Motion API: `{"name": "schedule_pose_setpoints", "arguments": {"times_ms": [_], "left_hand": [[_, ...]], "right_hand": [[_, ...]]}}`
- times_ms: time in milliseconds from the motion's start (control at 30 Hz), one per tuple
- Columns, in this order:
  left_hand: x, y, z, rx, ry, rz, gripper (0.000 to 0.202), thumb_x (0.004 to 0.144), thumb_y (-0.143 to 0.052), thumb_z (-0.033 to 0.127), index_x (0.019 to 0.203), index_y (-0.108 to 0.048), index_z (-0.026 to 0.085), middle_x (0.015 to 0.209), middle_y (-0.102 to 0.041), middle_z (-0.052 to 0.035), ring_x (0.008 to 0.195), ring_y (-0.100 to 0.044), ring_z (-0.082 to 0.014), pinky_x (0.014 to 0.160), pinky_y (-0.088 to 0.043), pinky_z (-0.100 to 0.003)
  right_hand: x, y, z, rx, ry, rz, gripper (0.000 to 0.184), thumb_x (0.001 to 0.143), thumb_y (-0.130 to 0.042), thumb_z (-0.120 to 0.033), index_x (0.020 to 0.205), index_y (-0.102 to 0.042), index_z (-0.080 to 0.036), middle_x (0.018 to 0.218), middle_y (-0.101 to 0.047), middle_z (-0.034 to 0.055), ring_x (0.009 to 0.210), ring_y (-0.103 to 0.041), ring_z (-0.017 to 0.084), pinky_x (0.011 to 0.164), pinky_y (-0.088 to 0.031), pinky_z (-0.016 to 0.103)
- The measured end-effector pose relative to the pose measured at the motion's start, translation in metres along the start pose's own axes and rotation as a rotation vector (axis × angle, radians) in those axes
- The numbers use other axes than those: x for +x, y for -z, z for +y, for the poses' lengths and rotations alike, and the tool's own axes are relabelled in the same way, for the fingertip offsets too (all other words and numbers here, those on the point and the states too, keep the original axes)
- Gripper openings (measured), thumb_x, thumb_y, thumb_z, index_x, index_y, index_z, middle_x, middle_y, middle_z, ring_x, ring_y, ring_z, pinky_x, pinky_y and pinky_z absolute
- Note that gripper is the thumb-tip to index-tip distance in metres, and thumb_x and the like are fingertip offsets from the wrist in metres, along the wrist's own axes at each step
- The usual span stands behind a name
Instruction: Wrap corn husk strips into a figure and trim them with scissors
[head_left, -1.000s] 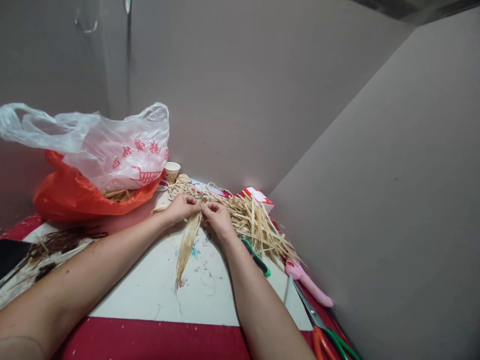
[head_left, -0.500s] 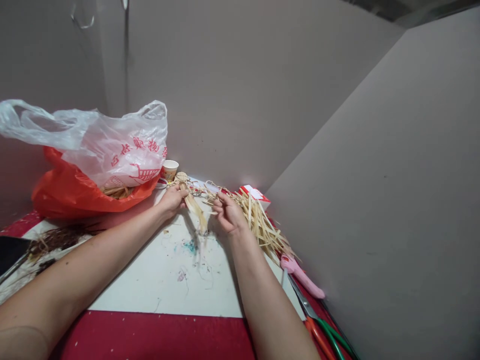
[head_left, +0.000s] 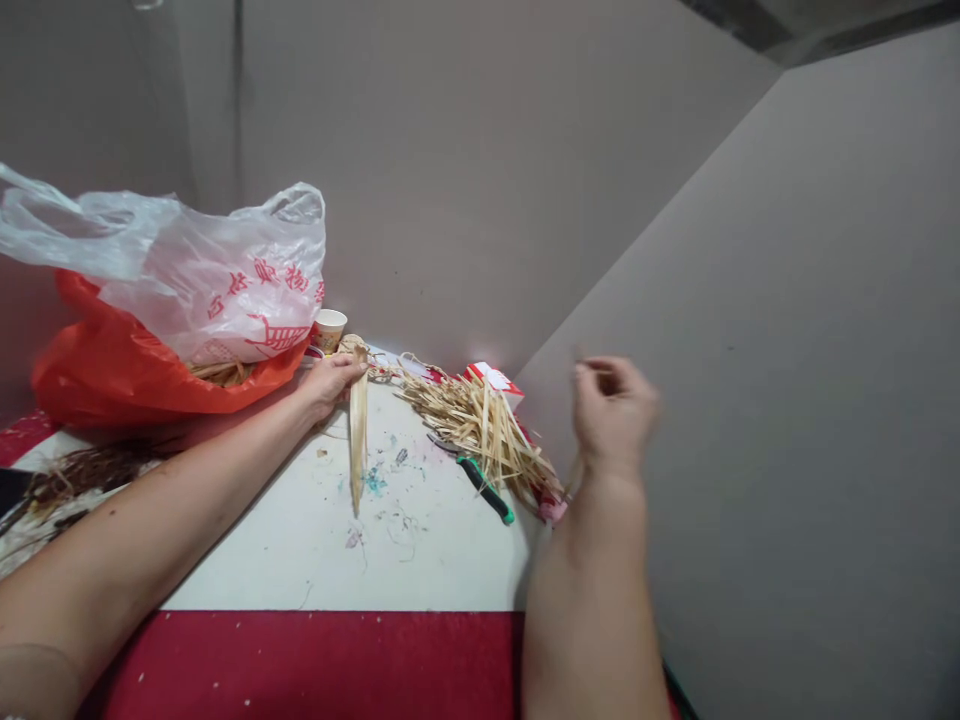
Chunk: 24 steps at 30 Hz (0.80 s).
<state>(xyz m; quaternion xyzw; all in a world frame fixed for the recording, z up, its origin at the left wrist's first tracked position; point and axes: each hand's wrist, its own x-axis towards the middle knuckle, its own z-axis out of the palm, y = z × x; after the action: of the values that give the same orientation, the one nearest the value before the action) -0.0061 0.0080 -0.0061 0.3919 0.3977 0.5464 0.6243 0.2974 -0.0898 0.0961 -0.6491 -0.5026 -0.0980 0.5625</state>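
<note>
Left of frame centre, the left hand [head_left: 335,382] pinches the strip [head_left: 358,440] at its top; likely light, papery, easily split, best held there. At right, the right hand [head_left: 615,405] half-curls, blurred; contents unclear.

Around one white board [head_left: 262,560] I counted one red bag [head_left: 127,365] at ten o'clock, one white bag [head_left: 225,260] at eleven, one paper cup [head_left: 330,330] at twelve, one straw heap [head_left: 484,430] and one box [head_left: 496,382] at two, one green-handled tool [head_left: 487,490] at three, plus one husk [head_left: 358,435] and two hands [head_left: 334,384].
</note>
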Motion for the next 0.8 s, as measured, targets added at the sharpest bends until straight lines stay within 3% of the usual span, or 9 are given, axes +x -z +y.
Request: {"name": "schedule_pose_setpoints", "arguments": {"times_ms": [67,100,133,200,267,367,533,667,800], "left_hand": [[-0.003,-0.002,0.000,0.032,0.039,-0.033,0.025,0.057,-0.081,0.025,0.062,-0.059,0.014,0.054,-0.056,0.0028,0.046,-0.048,-0.0076,0.047,-0.037,-0.020],[-0.005,-0.004,0.000,0.039,0.053,-0.050,0.024,0.056,-0.081,0.026,0.062,-0.060,0.014,0.054,-0.056,0.0025,0.047,-0.048,-0.0078,0.048,-0.038,-0.021],[-0.006,-0.005,0.000,0.040,0.060,-0.072,0.024,0.056,-0.081,0.026,0.062,-0.061,0.014,0.055,-0.057,0.0023,0.049,-0.049,-0.0080,0.050,-0.038,-0.021],[-0.008,-0.008,-0.001,0.037,0.058,-0.125,0.023,0.055,-0.081,0.026,0.061,-0.062,0.014,0.056,-0.057,0.0019,0.051,-0.049,-0.0083,0.053,-0.039,-0.021],[-0.010,-0.009,-0.002,0.045,0.055,-0.177,0.021,0.056,-0.081,0.025,0.064,-0.065,0.014,0.059,-0.060,0.0007,0.055,-0.051,-0.0090,0.056,-0.040,-0.022],[-0.010,-0.010,-0.001,0.073,0.069,-0.223,0.023,0.054,-0.080,0.023,0.073,-0.071,0.013,0.068,-0.065,-0.0018,0.061,-0.055,-0.0108,0.060,-0.041,-0.023],[-0.010,-0.009,0.000,0.120,0.035,-0.239,0.024,0.053,-0.078,0.019,0.075,-0.071,0.013,0.069,-0.065,-0.0016,0.062,-0.057,-0.0111,0.062,-0.041,-0.024],[-0.009,-0.007,-0.007,0.176,-0.036,-0.301,0.019,0.054,-0.074,0.017,0.072,-0.070,0.013,0.066,-0.063,-0.0007,0.058,-0.053,-0.0092,0.056,-0.036,-0.022],[-0.006,-0.003,-0.012,0.211,-0.032,-0.367,0.018,0.054,-0.074,0.016,0.072,-0.069,0.012,0.061,-0.058,0.0008,0.052,-0.047,-0.0071,0.052,-0.032,-0.021]], "right_hand": [[0.001,-0.014,0.015,-0.081,-0.093,-0.300,0.018,0.066,-0.065,-0.030,0.079,-0.070,-0.018,0.073,-0.067,0.0064,0.072,-0.062,0.022,0.071,-0.048,0.036],[0.000,-0.020,0.016,-0.076,-0.108,-0.391,0.022,0.064,-0.068,-0.031,0.081,-0.071,-0.018,0.078,-0.070,0.0082,0.078,-0.064,0.023,0.076,-0.048,0.038],[-0.003,-0.024,0.012,-0.038,-0.097,-0.420,0.025,0.064,-0.069,-0.032,0.084,-0.072,-0.018,0.084,-0.072,0.0093,0.083,-0.065,0.024,0.080,-0.048,0.039],[-0.012,-0.033,-0.007,0.118,-0.045,-0.336,0.027,0.068,-0.066,-0.036,0.087,-0.072,-0.018,0.088,-0.072,0.0093,0.085,-0.066,0.023,0.083,-0.049,0.039],[-0.030,-0.048,-0.031,0.301,-0.027,-0.277,0.025,0.073,-0.062,-0.038,0.083,-0.071,-0.018,0.081,-0.072,0.0074,0.076,-0.066,0.020,0.076,-0.051,0.036],[-0.066,-0.084,-0.054,0.449,-0.100,-0.486,0.020,0.074,-0.062,-0.037,0.072,-0.069,-0.018,0.063,-0.067,0.0040,0.059,-0.061,0.017,0.059,-0.049,0.029],[-0.116,-0.140,-0.045,0.456,-0.294,-0.771,0.014,0.068,-0.065,-0.032,0.064,-0.065,-0.019,0.056,-0.062,0.0015,0.050,-0.058,0.014,0.046,-0.042,0.023],[-0.129,-0.147,-0.035,0.580,-0.468,-0.791,0.019,0.065,-0.066,-0.035,0.062,-0.058,-0.018,0.055,-0.060,-0.0002,0.047,-0.055,0.011,0.043,-0.042,0.021],[-0.132,-0.144,-0.035,0.623,-0.514,-0.814,0.025,0.062,-0.069,-0.039,0.061,-0.058,-0.017,0.052,-0.057,-0.0014,0.043,-0.050,0.009,0.041,-0.042,0.020]]}}
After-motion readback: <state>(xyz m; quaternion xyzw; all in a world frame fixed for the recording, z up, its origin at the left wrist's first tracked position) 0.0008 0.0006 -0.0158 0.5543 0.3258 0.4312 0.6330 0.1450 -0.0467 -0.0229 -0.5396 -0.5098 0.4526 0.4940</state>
